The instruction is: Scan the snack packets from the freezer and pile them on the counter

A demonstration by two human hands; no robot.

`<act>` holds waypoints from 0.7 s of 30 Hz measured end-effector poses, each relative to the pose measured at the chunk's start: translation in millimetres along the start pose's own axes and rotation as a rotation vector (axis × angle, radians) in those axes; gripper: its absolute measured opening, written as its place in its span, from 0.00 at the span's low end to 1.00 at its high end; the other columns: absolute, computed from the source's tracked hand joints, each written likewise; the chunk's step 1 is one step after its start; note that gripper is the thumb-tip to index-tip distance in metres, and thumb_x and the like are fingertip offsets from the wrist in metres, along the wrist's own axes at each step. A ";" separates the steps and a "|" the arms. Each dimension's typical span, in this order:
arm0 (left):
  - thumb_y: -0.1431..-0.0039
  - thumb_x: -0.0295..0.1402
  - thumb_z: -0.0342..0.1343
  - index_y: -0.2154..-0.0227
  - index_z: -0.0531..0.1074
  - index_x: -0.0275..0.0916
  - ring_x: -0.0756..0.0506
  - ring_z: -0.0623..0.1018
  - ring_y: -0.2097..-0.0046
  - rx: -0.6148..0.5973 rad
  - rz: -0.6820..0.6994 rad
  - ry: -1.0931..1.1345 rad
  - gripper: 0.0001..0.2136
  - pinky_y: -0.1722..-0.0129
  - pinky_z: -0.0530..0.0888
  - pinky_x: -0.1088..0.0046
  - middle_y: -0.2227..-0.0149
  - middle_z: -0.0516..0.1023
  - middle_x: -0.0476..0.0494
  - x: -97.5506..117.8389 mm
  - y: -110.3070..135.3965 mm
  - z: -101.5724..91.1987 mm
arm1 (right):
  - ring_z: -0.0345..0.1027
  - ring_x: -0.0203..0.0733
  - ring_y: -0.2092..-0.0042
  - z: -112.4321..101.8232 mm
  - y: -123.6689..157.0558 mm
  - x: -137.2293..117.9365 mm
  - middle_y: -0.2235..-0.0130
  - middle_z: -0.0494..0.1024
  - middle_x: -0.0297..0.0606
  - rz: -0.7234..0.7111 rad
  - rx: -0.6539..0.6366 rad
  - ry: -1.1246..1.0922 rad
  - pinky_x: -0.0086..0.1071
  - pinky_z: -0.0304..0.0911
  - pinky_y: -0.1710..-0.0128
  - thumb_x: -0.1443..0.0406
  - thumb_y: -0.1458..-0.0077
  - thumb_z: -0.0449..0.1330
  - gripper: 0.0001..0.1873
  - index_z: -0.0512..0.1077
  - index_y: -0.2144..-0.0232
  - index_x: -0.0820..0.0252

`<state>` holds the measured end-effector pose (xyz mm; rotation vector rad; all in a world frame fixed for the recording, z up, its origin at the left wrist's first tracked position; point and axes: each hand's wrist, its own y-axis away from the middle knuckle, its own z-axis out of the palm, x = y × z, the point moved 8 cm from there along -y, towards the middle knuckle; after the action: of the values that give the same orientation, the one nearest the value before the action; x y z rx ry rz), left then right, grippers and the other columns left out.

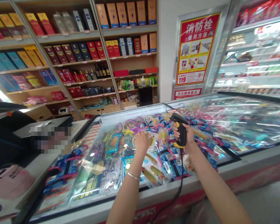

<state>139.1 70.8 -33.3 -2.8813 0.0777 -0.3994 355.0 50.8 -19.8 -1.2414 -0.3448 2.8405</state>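
Note:
My right hand is wrapped round the grip of a black and yellow barcode scanner, held above the chest freezer. A dark cable hangs from the scanner's grip and runs down over the freezer's front edge. My left hand reaches in over the frozen goods, back upward, its fingers bent down and closed; what they hold, if anything, is hidden. Beside it lie wrapped ice pops. Nearer to me are clear packs with yellow and green pops and several blue wrappers.
A glass lid covers the freezer's left part. Left of it stands a counter with a pink bag. Shelves of boxed goods line the back wall. A red poster and a lit display case are at the right.

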 end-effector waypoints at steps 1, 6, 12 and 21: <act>0.42 0.44 0.52 0.54 0.65 0.31 0.34 0.72 0.47 -0.024 -0.026 0.004 0.21 0.53 0.69 0.62 0.51 0.71 0.25 -2.2 0.3 1.4 | 0.53 0.31 0.82 -0.2 0.8 0.2 0.75 0.64 0.32 0.002 0.001 -0.003 0.26 0.54 0.87 0.56 0.51 0.56 0.11 0.65 0.69 0.56; 0.44 0.39 0.55 0.51 0.61 0.32 0.36 0.75 0.50 -0.161 -0.096 0.172 0.22 0.54 0.69 0.64 0.52 0.74 0.27 -9.2 2.2 13.6 | 0.51 0.32 0.82 1.9 6.4 -1.8 0.75 0.63 0.33 -0.013 0.033 0.005 0.27 0.53 0.86 0.57 0.52 0.55 0.10 0.66 0.70 0.56; 0.48 0.34 0.59 0.50 0.63 0.38 0.39 0.77 0.54 0.010 -0.012 0.342 0.22 0.58 0.70 0.67 0.57 0.78 0.37 -6.1 0.5 -2.4 | 0.49 0.33 0.83 8.6 15.0 -3.3 0.77 0.62 0.33 0.001 0.039 0.091 0.29 0.51 0.88 0.56 0.54 0.55 0.11 0.66 0.71 0.55; 0.44 0.33 0.57 0.62 0.70 0.41 0.44 0.75 0.59 0.469 0.132 0.562 0.07 0.59 0.71 0.68 0.63 0.75 0.43 0.8 16.5 -50.4 | 0.55 0.33 0.84 21.6 23.7 30.1 0.77 0.70 0.36 0.274 -0.097 0.172 0.28 0.52 0.87 0.57 0.56 0.59 0.13 0.66 0.69 0.59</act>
<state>125.6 43.6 10.2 -2.2195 0.2319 -1.0330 320.4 26.8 -32.3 -1.6583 -0.3335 2.9358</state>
